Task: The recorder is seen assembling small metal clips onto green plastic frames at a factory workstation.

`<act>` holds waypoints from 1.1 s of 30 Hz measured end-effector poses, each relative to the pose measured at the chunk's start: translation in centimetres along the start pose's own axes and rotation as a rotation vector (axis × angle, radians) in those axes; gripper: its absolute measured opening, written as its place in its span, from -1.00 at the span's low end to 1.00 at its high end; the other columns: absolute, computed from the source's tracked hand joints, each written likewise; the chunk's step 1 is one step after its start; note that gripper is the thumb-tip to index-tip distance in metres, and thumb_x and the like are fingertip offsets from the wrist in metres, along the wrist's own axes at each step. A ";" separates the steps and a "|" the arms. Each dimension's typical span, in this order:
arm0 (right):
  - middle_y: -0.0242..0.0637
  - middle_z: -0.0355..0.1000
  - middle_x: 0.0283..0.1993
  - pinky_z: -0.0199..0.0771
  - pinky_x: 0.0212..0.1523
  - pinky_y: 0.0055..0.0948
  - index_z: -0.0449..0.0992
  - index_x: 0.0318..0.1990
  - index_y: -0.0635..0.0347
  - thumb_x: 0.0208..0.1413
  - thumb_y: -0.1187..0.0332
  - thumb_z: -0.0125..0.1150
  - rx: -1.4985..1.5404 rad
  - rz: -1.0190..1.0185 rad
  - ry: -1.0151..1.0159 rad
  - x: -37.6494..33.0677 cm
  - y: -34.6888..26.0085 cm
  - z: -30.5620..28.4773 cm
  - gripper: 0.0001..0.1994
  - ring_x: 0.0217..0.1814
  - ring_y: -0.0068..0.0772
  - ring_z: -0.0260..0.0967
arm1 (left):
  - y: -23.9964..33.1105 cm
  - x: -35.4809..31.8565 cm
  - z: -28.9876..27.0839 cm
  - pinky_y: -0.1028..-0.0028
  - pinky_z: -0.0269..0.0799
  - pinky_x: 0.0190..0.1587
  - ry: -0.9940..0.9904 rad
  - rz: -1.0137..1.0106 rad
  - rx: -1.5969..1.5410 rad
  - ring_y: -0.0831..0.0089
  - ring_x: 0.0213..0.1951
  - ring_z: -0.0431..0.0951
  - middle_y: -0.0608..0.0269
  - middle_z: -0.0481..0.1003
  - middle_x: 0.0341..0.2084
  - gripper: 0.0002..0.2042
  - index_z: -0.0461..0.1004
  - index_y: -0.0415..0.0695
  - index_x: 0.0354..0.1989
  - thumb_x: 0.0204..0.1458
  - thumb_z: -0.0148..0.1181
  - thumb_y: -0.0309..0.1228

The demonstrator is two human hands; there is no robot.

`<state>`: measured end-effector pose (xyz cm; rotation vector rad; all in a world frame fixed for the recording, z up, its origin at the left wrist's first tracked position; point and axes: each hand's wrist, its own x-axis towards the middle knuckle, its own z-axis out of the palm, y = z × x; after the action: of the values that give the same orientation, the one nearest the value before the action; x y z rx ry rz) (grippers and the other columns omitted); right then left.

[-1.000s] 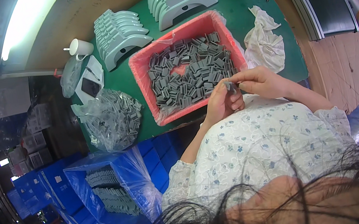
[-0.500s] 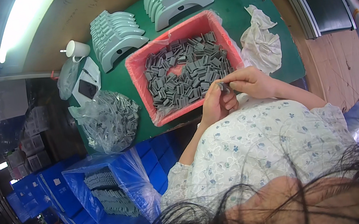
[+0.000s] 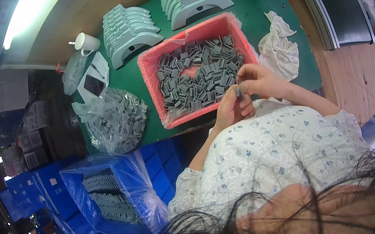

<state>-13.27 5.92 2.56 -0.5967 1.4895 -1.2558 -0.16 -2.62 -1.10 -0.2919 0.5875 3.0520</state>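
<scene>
Both hands are meeting at the near right corner of the red bin (image 3: 149, 68): the right hand (image 3: 261, 82) is pinching a small grey plastic clip (image 3: 238, 91) at its fingertips while the left hand (image 3: 232, 109) is curling around it from below, apparently fitting or checking this piece. The next move is likely calling for a steady pinch. A crumpled white rag (image 3: 277, 47) is lying right, a clear bag of grey parts (image 3: 114, 122) left, and stacked pale-green housings (image 3: 128, 30) far, none obstructing.

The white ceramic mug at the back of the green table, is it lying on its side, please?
No, the white ceramic mug stands upright on the green table, its open mouth facing up.
</scene>
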 end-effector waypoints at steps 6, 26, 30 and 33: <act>-0.54 0.12 -0.65 -0.03 -0.74 -0.69 0.31 -0.45 0.11 -0.03 0.28 0.00 0.146 0.153 0.047 1.2 0.1 1.3 -0.87 -0.69 -0.74 -0.01 | 1.2 -1.0 -2.0 0.55 0.15 -0.58 0.053 0.172 0.262 0.56 -0.66 0.19 0.38 0.19 -0.69 -0.76 0.25 -0.04 -0.34 0.05 -0.10 -0.13; -0.48 0.19 -0.55 0.05 -0.72 -0.66 0.29 -0.30 0.06 0.12 0.15 -0.22 0.981 0.223 0.201 -0.1 5.7 -3.2 -0.77 -0.67 -0.65 0.04 | 18.0 -5.5 -6.5 0.30 0.31 -0.19 0.881 0.654 1.841 0.16 -0.27 0.42 0.04 0.42 -0.38 -0.73 0.41 -0.29 -0.32 -0.15 0.10 -0.36; -0.48 0.17 -0.54 0.04 -0.72 -0.67 0.28 -0.30 0.06 0.12 0.13 -0.21 0.957 0.231 0.160 -0.4 5.2 -2.8 -0.77 -0.66 -0.66 0.04 | 13.6 1.0 -11.1 0.26 0.36 -0.24 0.682 0.146 2.300 0.18 -0.28 0.46 0.06 0.46 -0.41 -0.76 0.48 -0.20 -0.44 -0.17 0.04 -0.28; -0.49 0.17 -0.54 0.03 -0.73 -0.68 0.27 -0.30 0.06 0.12 0.13 -0.19 0.949 0.229 0.153 -0.9 4.8 -2.8 -0.77 -0.66 -0.67 0.04 | 12.4 3.2 -12.8 0.25 0.38 -0.26 0.679 -0.055 2.510 0.15 -0.32 0.47 0.04 0.45 -0.43 -0.79 0.49 -0.13 -0.44 -0.18 0.01 -0.30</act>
<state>-14.42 9.35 -1.73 0.2939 0.8737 -1.6452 -1.68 -18.98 -8.86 -0.8030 2.9024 0.1889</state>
